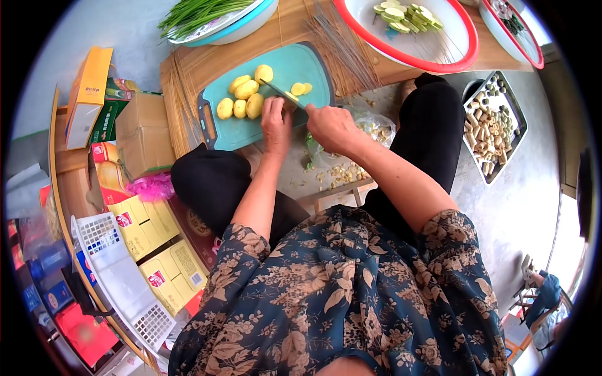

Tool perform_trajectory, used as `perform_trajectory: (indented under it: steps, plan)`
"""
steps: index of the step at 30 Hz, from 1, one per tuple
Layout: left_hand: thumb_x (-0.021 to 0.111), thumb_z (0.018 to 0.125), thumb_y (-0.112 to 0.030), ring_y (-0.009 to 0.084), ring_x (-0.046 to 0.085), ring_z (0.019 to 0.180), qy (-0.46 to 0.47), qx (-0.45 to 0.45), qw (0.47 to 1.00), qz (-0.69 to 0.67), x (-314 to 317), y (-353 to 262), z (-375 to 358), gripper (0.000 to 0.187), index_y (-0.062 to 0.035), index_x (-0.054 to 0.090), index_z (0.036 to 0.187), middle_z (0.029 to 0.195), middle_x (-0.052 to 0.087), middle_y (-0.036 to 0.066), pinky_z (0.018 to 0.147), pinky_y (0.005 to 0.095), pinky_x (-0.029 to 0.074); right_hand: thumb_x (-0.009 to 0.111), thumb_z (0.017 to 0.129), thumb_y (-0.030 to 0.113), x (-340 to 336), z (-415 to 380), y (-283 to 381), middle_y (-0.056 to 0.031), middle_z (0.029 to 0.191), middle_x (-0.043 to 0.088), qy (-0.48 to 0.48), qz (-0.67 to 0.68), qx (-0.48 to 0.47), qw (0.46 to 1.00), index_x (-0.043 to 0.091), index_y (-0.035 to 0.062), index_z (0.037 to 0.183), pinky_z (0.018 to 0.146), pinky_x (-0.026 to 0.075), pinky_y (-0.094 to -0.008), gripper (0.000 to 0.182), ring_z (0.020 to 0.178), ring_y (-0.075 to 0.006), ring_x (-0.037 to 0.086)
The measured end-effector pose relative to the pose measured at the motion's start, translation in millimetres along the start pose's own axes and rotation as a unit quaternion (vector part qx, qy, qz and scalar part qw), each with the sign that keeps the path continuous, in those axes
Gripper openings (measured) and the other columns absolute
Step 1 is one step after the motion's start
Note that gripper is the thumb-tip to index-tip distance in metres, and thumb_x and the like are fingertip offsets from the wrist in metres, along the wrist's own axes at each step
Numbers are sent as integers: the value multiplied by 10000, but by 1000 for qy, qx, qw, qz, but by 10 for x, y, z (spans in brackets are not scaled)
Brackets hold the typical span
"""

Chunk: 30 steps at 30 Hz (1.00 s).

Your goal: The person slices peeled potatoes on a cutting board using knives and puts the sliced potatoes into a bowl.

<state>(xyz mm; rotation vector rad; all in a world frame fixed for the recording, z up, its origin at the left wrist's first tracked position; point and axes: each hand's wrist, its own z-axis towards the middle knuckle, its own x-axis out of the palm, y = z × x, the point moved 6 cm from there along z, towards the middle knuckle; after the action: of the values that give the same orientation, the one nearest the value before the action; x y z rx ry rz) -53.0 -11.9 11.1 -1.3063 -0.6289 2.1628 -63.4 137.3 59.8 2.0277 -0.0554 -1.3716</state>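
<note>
A teal cutting board point(295, 66) lies on a low wooden table point(188, 69), with several peeled yellow potatoes point(246, 89) at its left and cut potato slices point(300, 88) at its right. My left hand point(276, 123) presses down on a potato at the board's near edge. My right hand point(331, 125) grips the handle of a knife point(279, 92), whose blade angles up and left across the board over that potato.
A red-rimmed basin point(467, 50) holds green vegetable slices, a blue-rimmed dish point(251, 22) holds green stalks. Metal skewers point(351, 50) lie on the table. A tray of skewered pieces point(492, 125) sits on the floor at right. Boxes point(143, 131) and white baskets point(119, 276) stand at left.
</note>
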Motion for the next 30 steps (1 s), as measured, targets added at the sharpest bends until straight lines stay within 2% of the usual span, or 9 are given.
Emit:
perform_trajectory:
  steps: [5,9,11,19,22,24,27,29,30]
  plan:
    - [669,813,66,403,592,984,-32,-106,988,-106,-7,87,-35,292,-28,598,1080,1051,598,167,834,452,497,482,945,165,-83,-93,-67,-246,829,699,-6,25,22,999,595,22,1074,751,525,-541,223,825,-439,689]
    - [658,829,60,386,602,930,-42,-51,998,16,-47,-2,-36,284,-32,592,1090,1053,583,163,805,440,505,477,943,145,-268,-216,-104,-231,763,686,-53,-9,-1,999,556,34,1101,712,523,-545,208,771,-434,684]
    - [686,838,29,240,612,755,-54,-41,997,33,-36,-38,-64,254,-35,604,1069,1023,577,117,725,371,498,480,946,152,-305,-228,-170,-226,757,686,-60,-31,-3,998,561,35,1135,706,522,-545,237,762,-433,683]
    - [683,880,-6,181,652,770,-94,-119,986,-66,-43,41,-162,213,-25,608,1078,1047,574,89,665,319,528,524,934,152,-455,-351,-285,-270,795,675,-133,0,-33,991,561,39,1329,696,524,-518,413,786,-416,687]
    - [669,907,-27,166,657,752,-102,-158,979,-82,-76,201,-174,163,-25,614,1061,1079,589,83,645,293,535,517,949,153,-488,-332,-352,-242,796,687,-114,259,-24,959,594,27,1270,645,522,-432,354,709,-326,692]
    - [660,923,-41,162,655,733,-104,-181,972,-111,-97,216,-139,130,-29,619,1046,1096,598,83,639,284,538,472,1010,169,-391,-318,-415,-90,730,635,28,490,81,867,608,25,1227,559,470,-291,294,546,-144,542]
    - [636,975,-161,171,661,854,-65,-279,905,-315,-147,41,27,182,-54,611,1119,1136,620,82,750,324,556,465,1015,174,-424,-338,-362,-83,727,621,65,599,100,792,584,38,1129,523,444,-259,214,508,-138,506]
    - [573,1019,-301,214,645,945,-5,-368,719,-589,16,-49,119,317,-63,598,1226,1150,648,97,841,384,539,469,998,167,-427,-351,-320,-80,720,601,107,672,97,727,550,65,1025,529,434,-276,133,532,-143,498]
    - [573,1019,-301,214,645,945,-10,-366,721,-588,-10,-83,186,317,-63,598,1226,1150,648,97,841,384,539,469,998,167,-432,-355,-320,-80,720,601,111,670,93,728,550,65,1025,529,434,-276,133,532,-143,498]
